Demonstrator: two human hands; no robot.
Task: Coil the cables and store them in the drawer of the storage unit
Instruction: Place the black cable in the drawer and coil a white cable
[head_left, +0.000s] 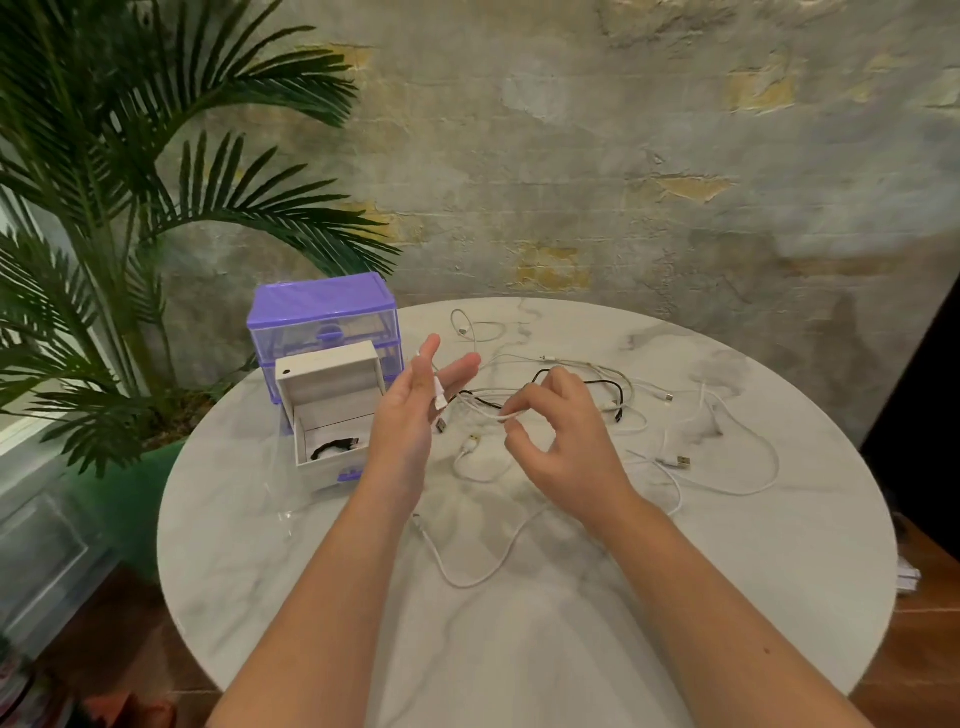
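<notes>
Left hand (415, 405) raised edge-on over the table (519, 649), fingers straight, white cable (470, 571) lying across the palm. Right hand (558, 436) curled, pinching the same cable between thumb and forefinger. Roughly four more white cables (727, 467) and one black cable (582, 382) tangled beyond, count unsure. One purple storage unit (324, 317) at left; its one drawer (332, 415) standing open, a dark coil inside.

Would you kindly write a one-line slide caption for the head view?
Both hands start coiling a white cable above a marble table, purple storage unit's drawer open.
</notes>
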